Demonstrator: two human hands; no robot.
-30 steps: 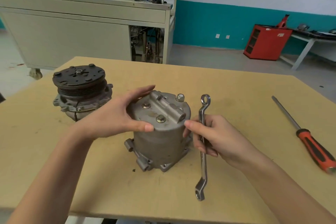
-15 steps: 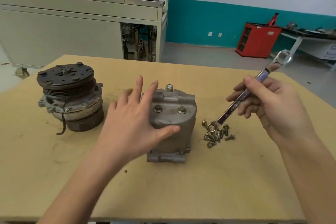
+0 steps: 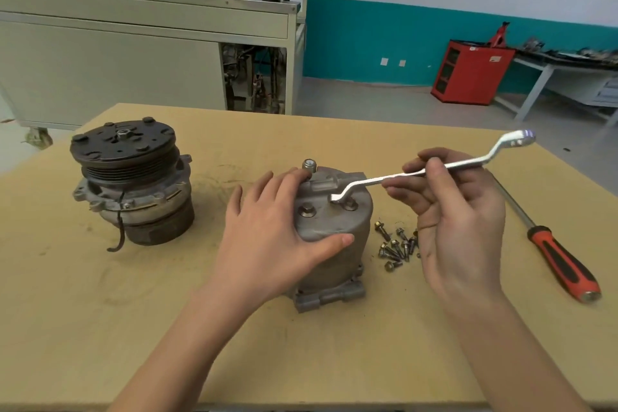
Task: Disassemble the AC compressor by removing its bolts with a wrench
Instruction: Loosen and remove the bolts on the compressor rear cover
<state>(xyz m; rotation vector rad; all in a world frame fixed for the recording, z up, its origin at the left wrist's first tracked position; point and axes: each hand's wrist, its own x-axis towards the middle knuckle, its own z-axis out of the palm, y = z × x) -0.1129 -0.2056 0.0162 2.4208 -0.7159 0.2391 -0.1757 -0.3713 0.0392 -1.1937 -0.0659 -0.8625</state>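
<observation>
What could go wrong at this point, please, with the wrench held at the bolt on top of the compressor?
1. The right hand pinches the wrench lightly, mid-shaft. Its end looks tilted at the bolt, so it may slip or round the head.
2. The left hand rests on the compressor close by, and a slipping wrench might hit it.
3. The loose bolts beside the compressor could be scattered by the right wrist.

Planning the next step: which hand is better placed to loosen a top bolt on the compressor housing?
Right. The right hand holds the wrench, its ring end at a top bolt; the left hand rests on the housing, bracing it.
</observation>
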